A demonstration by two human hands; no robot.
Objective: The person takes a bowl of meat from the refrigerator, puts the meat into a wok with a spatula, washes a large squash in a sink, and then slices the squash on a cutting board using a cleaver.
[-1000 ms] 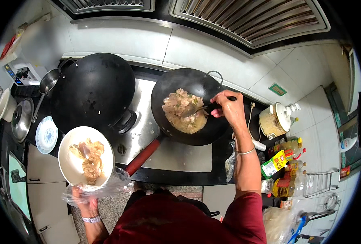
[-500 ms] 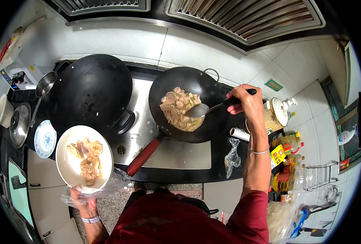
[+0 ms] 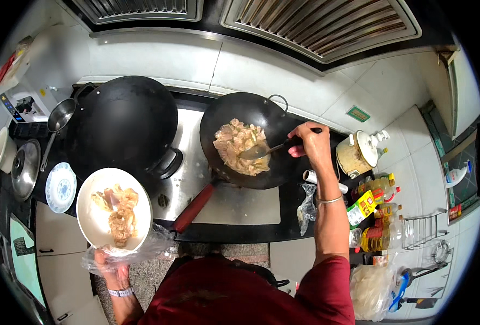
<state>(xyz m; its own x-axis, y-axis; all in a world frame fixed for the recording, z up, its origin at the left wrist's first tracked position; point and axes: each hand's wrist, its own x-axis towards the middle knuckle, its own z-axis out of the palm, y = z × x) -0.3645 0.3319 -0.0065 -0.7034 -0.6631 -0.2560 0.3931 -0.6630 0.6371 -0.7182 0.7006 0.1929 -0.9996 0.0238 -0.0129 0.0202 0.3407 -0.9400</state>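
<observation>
My right hand [image 3: 311,142], right of centre, fingers wrapped round a ladle [image 3: 257,151] in the wok [image 3: 229,110], my left hand [image 3: 114,267], lower left, grasping a white bowl [image 3: 92,219]

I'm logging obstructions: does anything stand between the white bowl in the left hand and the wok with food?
Nothing visible blocks the direct line from the white bowl in the left hand to the black wok. Below that line in the picture are clear plastic film and the wok's red handle.
</observation>
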